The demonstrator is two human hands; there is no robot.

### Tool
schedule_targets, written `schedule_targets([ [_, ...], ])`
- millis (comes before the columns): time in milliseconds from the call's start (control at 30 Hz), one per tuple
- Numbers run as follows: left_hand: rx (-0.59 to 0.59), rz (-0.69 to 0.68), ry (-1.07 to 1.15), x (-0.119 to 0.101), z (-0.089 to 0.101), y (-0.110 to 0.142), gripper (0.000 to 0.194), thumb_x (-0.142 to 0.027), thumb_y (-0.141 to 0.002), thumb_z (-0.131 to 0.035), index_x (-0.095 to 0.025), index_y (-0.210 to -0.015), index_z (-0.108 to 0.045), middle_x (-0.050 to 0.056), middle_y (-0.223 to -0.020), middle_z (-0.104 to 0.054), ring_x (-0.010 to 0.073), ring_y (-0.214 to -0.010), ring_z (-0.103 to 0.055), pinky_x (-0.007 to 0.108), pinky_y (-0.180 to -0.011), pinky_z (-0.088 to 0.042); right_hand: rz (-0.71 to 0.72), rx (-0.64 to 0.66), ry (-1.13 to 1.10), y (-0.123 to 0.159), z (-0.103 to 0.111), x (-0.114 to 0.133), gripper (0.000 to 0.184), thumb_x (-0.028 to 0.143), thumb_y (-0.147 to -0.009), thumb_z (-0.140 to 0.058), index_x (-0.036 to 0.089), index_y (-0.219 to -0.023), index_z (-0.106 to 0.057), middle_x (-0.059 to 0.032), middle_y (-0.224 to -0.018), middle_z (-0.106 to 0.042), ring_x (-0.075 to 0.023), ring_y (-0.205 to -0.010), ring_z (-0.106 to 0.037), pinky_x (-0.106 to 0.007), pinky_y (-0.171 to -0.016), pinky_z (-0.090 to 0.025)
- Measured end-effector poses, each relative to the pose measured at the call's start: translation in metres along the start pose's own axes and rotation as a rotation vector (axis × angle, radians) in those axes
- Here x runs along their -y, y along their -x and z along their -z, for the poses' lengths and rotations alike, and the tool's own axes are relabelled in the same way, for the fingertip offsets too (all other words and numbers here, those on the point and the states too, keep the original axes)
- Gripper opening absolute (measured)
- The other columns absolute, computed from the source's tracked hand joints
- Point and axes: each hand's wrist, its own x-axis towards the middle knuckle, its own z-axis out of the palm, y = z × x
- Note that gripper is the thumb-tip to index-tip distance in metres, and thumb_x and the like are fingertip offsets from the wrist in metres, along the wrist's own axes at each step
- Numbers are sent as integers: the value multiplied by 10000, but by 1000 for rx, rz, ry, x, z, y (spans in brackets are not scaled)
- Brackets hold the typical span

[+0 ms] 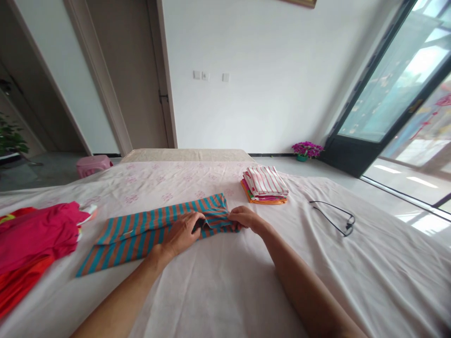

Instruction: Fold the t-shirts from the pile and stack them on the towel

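A garment with teal and brown stripes [141, 232] lies stretched across the white bed sheet [229, 281]. My left hand [183, 232] rests on its right part, fingers curled and gripping the fabric. Close beside it, my right hand [246, 218] pinches the garment's right end, where the cloth is bunched into a fold between the two hands.
A pile of red and pink clothes [31, 239] lies at the left edge. A folded stack with a striped top [265, 185] sits behind my right hand. A black cord [334, 218] lies to the right. Beyond the bed are a pink stool [92, 164] and potted flowers [307, 150].
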Motion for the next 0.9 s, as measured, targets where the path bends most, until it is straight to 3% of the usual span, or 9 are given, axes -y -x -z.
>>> schedule_targets([
  [133,1,-37,-69,3,-7,0,425,-86,-789,-564,-274,-1169,-599,51,-1151,-675,235,-1116,-612,410,-986,-464,94,-55,91,-4,-2,-1,289,441,-757,-666,173,-655,-639,33,-524,-581,-90,-478,-489,-194,-458,-343],
  [267,-92,11,-68,2,-6,-8,256,-88,-833,-514,-250,-995,-628,43,-986,-692,214,-984,-640,386,-916,-491,127,-110,-23,-2,-4,3,241,395,-726,-666,180,-649,-588,68,-487,-502,-72,-459,-426,-190,-446,-277],
  [367,-162,18,-31,-1,-1,-8,177,-109,-837,-500,-244,-889,-603,33,-908,-668,206,-925,-630,367,-877,-497,99,-24,-115,2,-1,6,263,416,-737,-648,182,-639,-575,55,-501,-530,-66,-442,-411,-197,-432,-233],
  [467,-103,2,-30,-2,2,-3,193,-100,-804,-499,-245,-886,-596,31,-912,-656,205,-919,-621,356,-854,-498,76,32,1,2,3,1,255,413,-734,-666,181,-644,-611,37,-540,-589,-78,-474,-466,-196,-457,-289],
  [567,-20,-24,-38,-1,0,2,254,-70,-777,-490,-250,-912,-608,37,-972,-670,212,-987,-614,378,-916,-482,87,-58,224,-3,8,-7,283,423,-772,-653,178,-630,-635,29,-537,-601,-96,-505,-513,-203,-498,-346],
  [700,-32,-65,9,-3,-3,5,351,-15,-764,-434,-254,-936,-625,32,-1060,-689,209,-1120,-584,391,-1021,-433,135,-298,355,-8,12,-5,254,372,-855,-577,180,-740,-697,-19,-683,-698,-131,-602,-603,-218,-562,-404],
  [800,-12,-62,41,-6,-3,6,336,-35,-806,-415,-247,-939,-638,25,-1012,-698,199,-1065,-605,366,-987,-445,282,-490,403,-14,10,9,190,271,-864,-561,207,-924,-729,-31,-897,-745,-167,-795,-660,-242,-692,-457],
  [900,24,-39,28,-11,-1,6,243,-125,-882,-427,-239,-884,-642,24,-909,-685,196,-929,-617,350,-896,-466,417,-508,478,-28,3,27,245,250,-901,-526,224,-1042,-724,-42,-1037,-732,-182,-916,-660,-260,-800,-473],
])
